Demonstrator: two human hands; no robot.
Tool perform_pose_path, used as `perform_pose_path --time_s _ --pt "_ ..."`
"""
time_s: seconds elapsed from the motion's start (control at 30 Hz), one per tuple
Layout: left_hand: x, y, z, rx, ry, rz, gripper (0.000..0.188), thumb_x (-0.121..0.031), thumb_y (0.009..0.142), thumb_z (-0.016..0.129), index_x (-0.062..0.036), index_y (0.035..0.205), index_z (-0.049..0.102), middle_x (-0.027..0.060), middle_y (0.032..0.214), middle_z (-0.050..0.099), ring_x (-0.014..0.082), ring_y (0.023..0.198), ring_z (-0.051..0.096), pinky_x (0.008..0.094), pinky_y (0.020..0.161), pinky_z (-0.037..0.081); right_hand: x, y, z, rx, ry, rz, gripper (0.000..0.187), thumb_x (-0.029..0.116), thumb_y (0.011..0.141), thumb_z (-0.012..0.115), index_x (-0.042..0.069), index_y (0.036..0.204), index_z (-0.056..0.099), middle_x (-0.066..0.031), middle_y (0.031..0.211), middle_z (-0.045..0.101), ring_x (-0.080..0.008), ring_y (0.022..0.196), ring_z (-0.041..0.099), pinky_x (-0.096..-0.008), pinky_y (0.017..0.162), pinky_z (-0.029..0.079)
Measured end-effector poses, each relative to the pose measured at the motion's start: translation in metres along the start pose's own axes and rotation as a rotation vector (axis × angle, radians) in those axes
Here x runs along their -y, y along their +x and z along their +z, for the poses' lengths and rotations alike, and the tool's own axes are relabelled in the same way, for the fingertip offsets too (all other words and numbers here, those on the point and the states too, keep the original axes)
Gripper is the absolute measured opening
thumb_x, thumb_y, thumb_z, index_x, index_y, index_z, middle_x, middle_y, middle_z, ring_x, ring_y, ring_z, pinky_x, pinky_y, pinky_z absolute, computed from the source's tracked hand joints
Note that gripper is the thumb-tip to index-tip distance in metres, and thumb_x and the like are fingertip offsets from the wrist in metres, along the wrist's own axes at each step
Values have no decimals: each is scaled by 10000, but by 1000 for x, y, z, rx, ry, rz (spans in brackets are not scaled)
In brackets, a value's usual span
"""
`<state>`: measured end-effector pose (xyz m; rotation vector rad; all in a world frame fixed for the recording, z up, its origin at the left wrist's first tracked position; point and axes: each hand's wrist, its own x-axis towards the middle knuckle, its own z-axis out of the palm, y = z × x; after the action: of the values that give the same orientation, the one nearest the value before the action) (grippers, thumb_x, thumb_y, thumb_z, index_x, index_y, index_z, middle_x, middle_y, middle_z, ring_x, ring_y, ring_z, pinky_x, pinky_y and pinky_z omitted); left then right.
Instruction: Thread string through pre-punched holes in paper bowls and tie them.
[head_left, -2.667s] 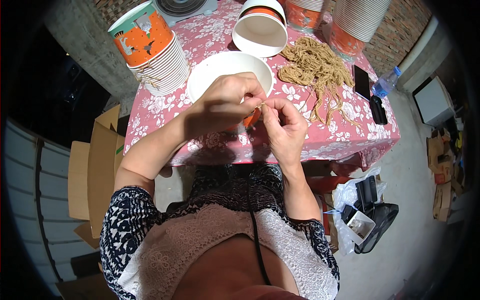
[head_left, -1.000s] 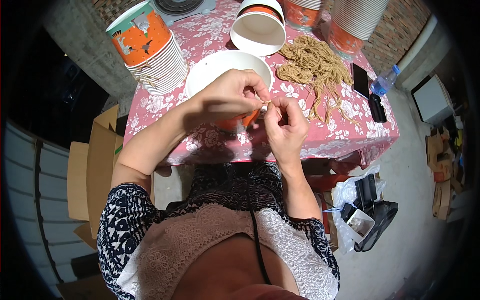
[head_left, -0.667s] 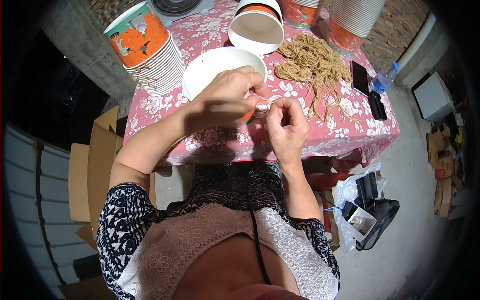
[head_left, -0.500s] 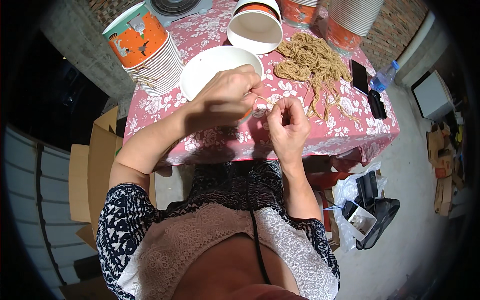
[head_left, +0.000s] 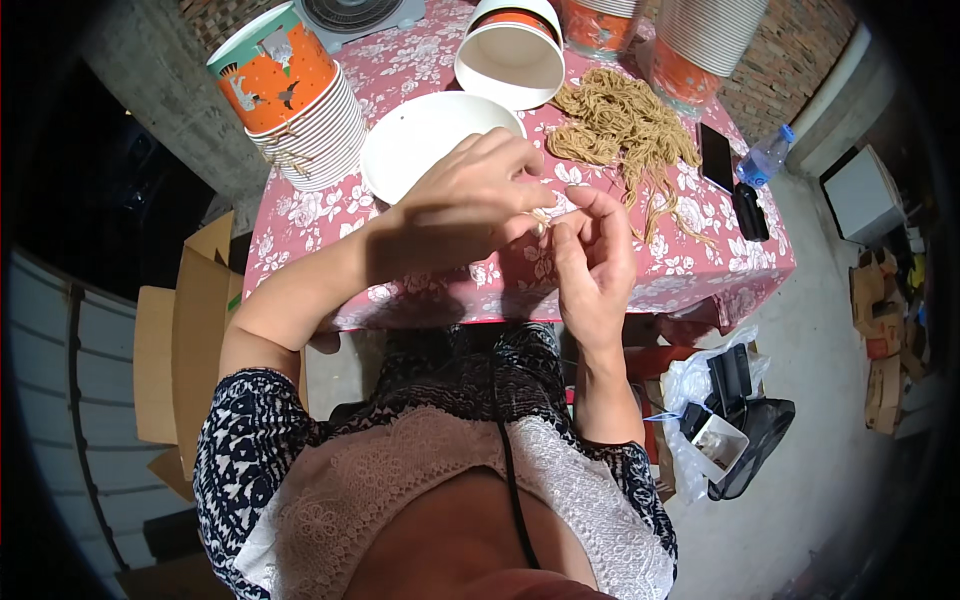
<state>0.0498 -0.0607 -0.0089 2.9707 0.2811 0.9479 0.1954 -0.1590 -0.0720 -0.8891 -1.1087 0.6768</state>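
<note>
My left hand [head_left: 475, 190] reaches over the near table edge, its thumb and finger pinched on a short tan strand of twine [head_left: 541, 216]. Close beside it, my right hand [head_left: 597, 245] pinches the same strand between thumb and fingertips. The fingers hide most of the strand. Just beyond my left hand is a white bowl-like tub [head_left: 415, 145], its near part covered by the hand. A loose heap of tan twine [head_left: 620, 125] lies past my right hand, with ends trailing toward me.
At left stands a stack of paper tubs [head_left: 325, 125], topped by an orange and green one [head_left: 275, 70]. White tubs [head_left: 512, 65] lie tipped at the back. More stacked tubs [head_left: 705, 45], a phone [head_left: 715, 155], a bottle [head_left: 764, 158] and a black case [head_left: 750, 212] are at right.
My hands have come closer together, and the strand stretched between them is now mostly covered. My right hand has moved slightly right and turned; my left fingers have spread a little.
</note>
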Motion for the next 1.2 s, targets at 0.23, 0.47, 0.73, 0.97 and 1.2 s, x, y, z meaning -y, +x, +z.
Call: perform_pose_path --time_s 0.23,0.47,0.73,0.97,1.2 --pt "5 -9 2 -77 9 49 177 -14 708 675 -23 885 677 128 990 657 272 881 611 375 783 496 11 -4 -2 -8 135 -53 418 -62 927 515 -49 1337 437 16 769 526 -26 664 467 -165 615 389" --pt "7 -19 8 -148 -63 -31 208 37 726 691 3 931 690 155 1047 696 283 871 686 352 764 559 14 -8 -8 -51 261 -143 531 9 927 579 -38 1419 387 -6 721 510 -62 614 442 -196 551 347" --pt "25 -27 -7 80 -315 -286 311 -67 856 592 -16 1152 673 151 1044 705 268 870 691 345 816 553 -1 9 -31 -70 512 -61 574 151 954 609 -2 1445 355 -14 680 481 -60 531 403 -188 438 331" --pt "64 -64 -52 196 -131 -316 466 119 779 478 -63 1164 666 104 1220 647 297 1209 552 420 1094 368 2 10 -49 -139 534 -12 444 156 971 597 -36 1348 465 -26 689 497 -50 532 383 -176 448 316" --pt "59 -71 -57 295 254 -214 259 4 769 681 -73 1016 696 105 1086 686 292 1307 479 556 1182 217 7 10 -54 -138 459 -97 373 122 963 599 -30 1293 513 -38 753 585 -40 559 414 -166 473 326"
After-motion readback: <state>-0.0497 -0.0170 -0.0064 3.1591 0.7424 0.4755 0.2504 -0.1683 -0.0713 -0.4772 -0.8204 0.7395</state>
